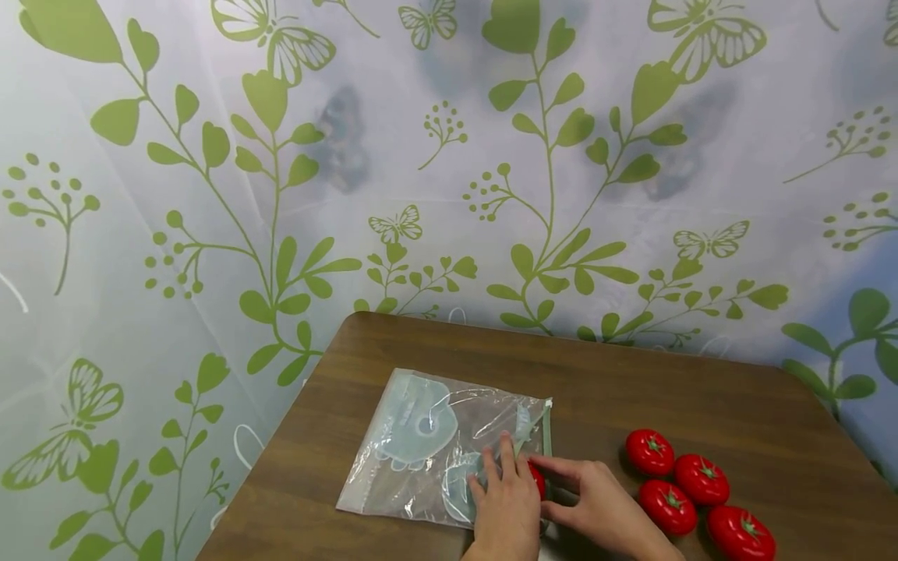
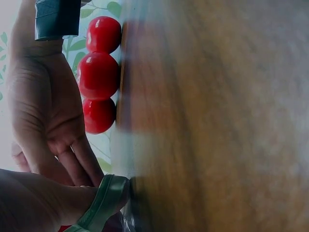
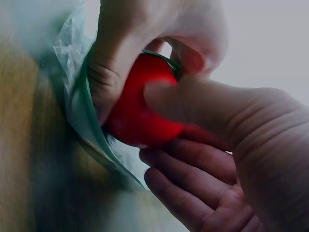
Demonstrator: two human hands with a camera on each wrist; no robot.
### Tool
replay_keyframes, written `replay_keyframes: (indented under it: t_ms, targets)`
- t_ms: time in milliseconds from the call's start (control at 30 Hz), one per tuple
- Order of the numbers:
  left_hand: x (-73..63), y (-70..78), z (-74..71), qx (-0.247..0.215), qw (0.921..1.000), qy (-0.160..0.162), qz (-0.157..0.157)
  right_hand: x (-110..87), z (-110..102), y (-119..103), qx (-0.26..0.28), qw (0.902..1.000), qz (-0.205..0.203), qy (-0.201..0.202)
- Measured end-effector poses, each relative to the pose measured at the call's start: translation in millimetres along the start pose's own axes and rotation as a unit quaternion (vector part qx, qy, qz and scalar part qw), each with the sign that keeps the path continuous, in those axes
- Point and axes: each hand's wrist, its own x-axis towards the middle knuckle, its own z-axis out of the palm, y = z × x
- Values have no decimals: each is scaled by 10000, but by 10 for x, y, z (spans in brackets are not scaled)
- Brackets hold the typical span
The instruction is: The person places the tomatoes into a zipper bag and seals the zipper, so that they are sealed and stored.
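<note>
A clear zip bag [image 1: 407, 492] with pale blue printed shapes lies flat on the table, its green-edged mouth facing right. My left hand [image 1: 507, 502] rests over the bag by that mouth, fingers spread on top. In the left wrist view its thumb hooks the green zip edge [image 2: 102, 205], holding the mouth apart. Between the two hands is a red tomato [image 3: 145, 113], pinched by my right hand [image 1: 596, 499] with the thumb on one side and fingers beneath. The right wrist view shows the tomato partway in the opening, the green edge around its far side.
Several more red tomatoes [image 1: 667, 506] with green stem tops sit in a cluster on the brown wooden table [image 1: 596, 382], right of my right hand. Behind the table's far edge hangs a pale curtain [image 1: 449, 179] with green leaves and butterflies.
</note>
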Motion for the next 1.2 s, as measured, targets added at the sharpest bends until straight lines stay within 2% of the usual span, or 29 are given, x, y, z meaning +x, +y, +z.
replay_keyframes:
  t_ms: [200, 400, 600, 700, 833, 967, 1100, 1200]
  targets:
    - [-5, -4, -1, 141, 9999, 64, 41, 39, 39, 11, -40, 9998, -114, 150]
    - [-26, -5, 22, 640, 9972, 353, 157, 62, 113, 2, 7, 9989, -230, 411]
    - [-39, -6, 21, 1102, 9916, 623, 260, 93, 179, 22, 73, 9979, -47, 645]
    - [-38, -3, 8, 1174, 9908, 599, 313, 114, 213, 21, 180, 9971, 195, 713]
    - [-42, 0, -2, 1159, 9908, 575, 386, 151, 293, -12, 302, 9933, 474, 1008]
    - [-58, -6, 0, 1222, 9883, 800, 437, 185, 379, -55, 469, 9877, 693, 1318]
    - [-63, -7, -3, 1237, 9868, 962, 405, 194, 367, -67, 343, 9887, 725, 1263]
    - [-64, 4, -6, 1199, 9884, 847, 388, 170, 315, -36, 141, 9918, 558, 1137]
